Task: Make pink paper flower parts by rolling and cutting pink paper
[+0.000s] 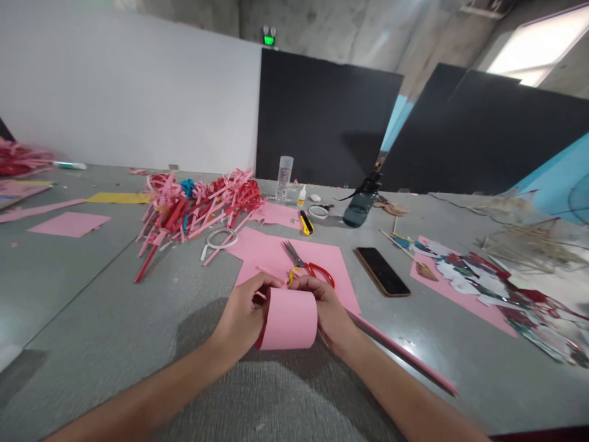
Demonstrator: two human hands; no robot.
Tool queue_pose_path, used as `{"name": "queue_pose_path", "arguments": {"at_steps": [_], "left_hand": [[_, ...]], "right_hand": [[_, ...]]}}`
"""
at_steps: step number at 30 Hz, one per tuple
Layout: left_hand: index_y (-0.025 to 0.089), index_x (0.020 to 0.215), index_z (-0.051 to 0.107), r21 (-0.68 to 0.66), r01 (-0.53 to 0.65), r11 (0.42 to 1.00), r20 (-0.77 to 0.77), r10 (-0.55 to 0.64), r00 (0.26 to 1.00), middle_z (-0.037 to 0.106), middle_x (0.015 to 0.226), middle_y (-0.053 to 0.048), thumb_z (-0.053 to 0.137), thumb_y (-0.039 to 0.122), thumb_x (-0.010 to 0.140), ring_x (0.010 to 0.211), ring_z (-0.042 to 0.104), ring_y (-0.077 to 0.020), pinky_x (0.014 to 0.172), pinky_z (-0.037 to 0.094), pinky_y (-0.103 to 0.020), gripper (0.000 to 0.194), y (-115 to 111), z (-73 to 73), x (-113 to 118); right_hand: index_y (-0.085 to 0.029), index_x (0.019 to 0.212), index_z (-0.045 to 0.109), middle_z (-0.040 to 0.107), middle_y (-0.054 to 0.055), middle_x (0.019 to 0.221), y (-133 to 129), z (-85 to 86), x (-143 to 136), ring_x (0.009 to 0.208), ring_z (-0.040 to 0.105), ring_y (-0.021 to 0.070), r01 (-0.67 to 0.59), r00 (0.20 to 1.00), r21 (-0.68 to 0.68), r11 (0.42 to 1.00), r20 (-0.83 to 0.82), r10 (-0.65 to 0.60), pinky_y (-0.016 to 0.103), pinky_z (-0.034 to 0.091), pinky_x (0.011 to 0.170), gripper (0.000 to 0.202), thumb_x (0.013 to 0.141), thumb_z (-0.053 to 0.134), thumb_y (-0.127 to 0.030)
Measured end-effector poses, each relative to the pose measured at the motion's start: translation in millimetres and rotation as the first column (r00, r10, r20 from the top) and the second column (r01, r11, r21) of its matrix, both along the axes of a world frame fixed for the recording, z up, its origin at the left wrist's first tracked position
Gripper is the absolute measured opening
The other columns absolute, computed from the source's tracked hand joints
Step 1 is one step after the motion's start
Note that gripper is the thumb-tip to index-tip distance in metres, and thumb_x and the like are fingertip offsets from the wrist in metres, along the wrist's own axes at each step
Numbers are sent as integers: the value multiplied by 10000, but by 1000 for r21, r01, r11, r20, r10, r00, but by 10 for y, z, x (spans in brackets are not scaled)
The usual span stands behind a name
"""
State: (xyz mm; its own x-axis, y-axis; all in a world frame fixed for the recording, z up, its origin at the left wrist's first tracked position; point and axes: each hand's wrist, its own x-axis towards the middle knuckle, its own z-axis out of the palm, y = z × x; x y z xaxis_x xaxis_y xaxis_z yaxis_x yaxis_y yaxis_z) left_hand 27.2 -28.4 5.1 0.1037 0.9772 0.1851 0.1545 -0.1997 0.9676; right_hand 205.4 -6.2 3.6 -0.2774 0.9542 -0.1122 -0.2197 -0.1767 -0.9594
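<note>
A pink paper sheet [291, 320], curved into a wide loop, is held between my two hands above the table's near side. My left hand [245, 316] grips its left edge, thumb inside the curl and fingers over the top. On the right edge my right hand [330, 310] closes with its fingers toward the top. Just beyond the fingertips lie scissors [317, 270] with red handles, on flat pink paper [340, 270]. A small yellow piece [291, 276] shows by the fingertips; whether it is held I cannot tell. A thin pink rod [409, 356] lies right of my right hand.
Paper strips [197, 202] heap at the left back, beside a white cable [219, 238]. Behind the scissors are a yellow cutter [306, 222], a glue bottle [302, 195] and a clear cylinder [284, 178]. A phone [381, 271], dark bottle [361, 205] and cut-outs [488, 276] occupy the right.
</note>
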Motion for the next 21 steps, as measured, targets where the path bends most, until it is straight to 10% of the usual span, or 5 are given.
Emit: {"name": "queue_pose_path", "arguments": {"at_steps": [21], "left_hand": [[184, 880, 692, -19, 48, 999, -72, -49, 996, 698, 813, -2, 531, 63, 733, 777, 626, -163, 661, 427, -234, 249, 18, -5, -22]], "right_hand": [[-212, 794, 760, 678, 9, 807, 7, 71, 23, 720, 576, 147, -3, 993, 184, 983, 114, -19, 257, 422, 636, 178, 626, 783, -160]]}}
